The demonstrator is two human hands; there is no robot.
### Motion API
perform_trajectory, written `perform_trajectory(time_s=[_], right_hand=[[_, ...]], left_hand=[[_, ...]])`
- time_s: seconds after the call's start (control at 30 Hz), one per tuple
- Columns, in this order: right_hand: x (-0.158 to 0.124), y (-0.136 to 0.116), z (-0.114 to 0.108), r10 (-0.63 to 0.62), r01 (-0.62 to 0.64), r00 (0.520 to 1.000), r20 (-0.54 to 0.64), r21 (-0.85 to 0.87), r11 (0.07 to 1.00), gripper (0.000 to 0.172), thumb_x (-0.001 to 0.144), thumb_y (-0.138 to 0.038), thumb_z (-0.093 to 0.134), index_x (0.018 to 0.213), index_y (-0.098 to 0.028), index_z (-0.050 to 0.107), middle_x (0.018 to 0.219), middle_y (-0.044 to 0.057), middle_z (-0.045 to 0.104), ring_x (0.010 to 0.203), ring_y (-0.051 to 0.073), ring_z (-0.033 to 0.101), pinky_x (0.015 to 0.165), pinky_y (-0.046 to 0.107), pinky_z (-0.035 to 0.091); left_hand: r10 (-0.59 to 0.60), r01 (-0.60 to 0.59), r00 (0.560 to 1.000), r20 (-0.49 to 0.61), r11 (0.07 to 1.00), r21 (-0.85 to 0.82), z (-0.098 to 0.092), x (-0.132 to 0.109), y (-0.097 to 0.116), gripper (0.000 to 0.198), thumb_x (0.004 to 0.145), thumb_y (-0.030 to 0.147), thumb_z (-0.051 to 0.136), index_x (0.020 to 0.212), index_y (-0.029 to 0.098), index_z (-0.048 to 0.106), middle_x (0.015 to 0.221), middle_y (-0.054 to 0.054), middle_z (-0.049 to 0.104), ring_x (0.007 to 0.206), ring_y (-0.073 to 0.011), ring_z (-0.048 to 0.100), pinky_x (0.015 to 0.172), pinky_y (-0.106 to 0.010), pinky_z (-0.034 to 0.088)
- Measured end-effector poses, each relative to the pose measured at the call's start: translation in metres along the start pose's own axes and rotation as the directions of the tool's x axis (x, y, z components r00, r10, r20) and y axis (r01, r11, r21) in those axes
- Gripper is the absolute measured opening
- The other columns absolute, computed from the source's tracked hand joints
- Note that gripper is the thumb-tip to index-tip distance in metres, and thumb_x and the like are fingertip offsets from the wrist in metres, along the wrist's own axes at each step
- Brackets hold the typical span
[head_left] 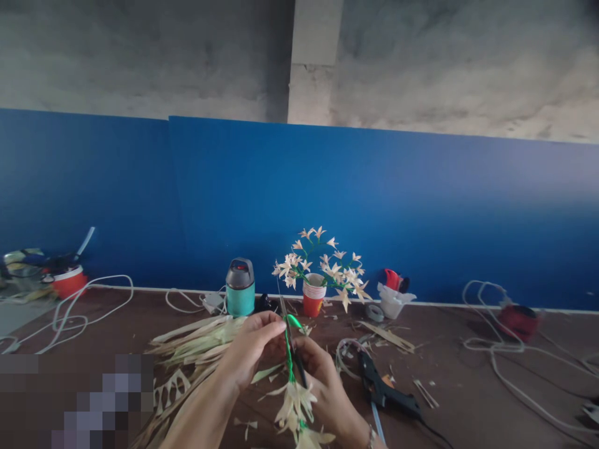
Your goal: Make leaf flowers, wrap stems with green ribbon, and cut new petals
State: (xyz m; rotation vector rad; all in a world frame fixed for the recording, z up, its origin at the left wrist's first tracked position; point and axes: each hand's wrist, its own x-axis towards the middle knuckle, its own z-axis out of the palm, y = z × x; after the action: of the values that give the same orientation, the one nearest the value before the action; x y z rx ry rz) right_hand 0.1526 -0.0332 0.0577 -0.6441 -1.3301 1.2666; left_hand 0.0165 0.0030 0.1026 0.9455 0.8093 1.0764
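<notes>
My left hand [255,346] pinches the upper end of a green-wrapped flower stem [289,355] between thumb and fingers. The stem hangs toward me, with pale cream flowers [296,405] of dried leaf-like material at its lower end. In my right hand [322,380], close beside the stem, is a pair of scissors [283,308] with thin blades pointing up and away; its dark handle is partly covered by my fingers. A shiny green strip [294,322] curls out between the two hands.
Behind my hands stands a red paper cup [313,298] holding similar flowers. A teal-and-grey bottle [240,290] and dried strips [201,340] are left. On the right lie a black glue gun [386,390], a tape roll [374,312] and white cables [491,355]. A blue partition [299,187] borders the table.
</notes>
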Motion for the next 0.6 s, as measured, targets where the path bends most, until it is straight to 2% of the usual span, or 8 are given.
perform_trajectory(time_s=[0.17,0.6], right_hand=[[-0.0009,-0.0013,0.0014,0.027,-0.026,1.0,-0.012,0.022,0.999,0.027,0.071,-0.034,0.075,0.087,-0.017,0.062,0.077,0.001,0.061,0.072,0.014,0.052,0.065,0.022,0.042],[0.001,0.0064,-0.0023,0.004,-0.003,1.0,-0.014,0.03,1.0,0.028,0.07,-0.034,0.076,0.088,-0.017,0.063,0.077,0.002,0.062,0.072,0.014,0.054,0.064,0.023,0.042]], left_hand=[[-0.011,0.011,1.0,0.01,1.0,-0.007,0.0004,0.0011,0.0001,0.028,0.056,0.03,0.077,0.058,0.015,0.053,0.049,0.005,0.055,0.043,-0.0066,0.05,0.045,-0.017,0.04],[-0.035,0.035,0.999,0.008,0.999,-0.009,0.0001,0.0007,-0.0004,0.028,0.056,0.031,0.076,0.059,0.016,0.052,0.048,0.004,0.056,0.044,-0.0069,0.049,0.046,-0.017,0.04]])
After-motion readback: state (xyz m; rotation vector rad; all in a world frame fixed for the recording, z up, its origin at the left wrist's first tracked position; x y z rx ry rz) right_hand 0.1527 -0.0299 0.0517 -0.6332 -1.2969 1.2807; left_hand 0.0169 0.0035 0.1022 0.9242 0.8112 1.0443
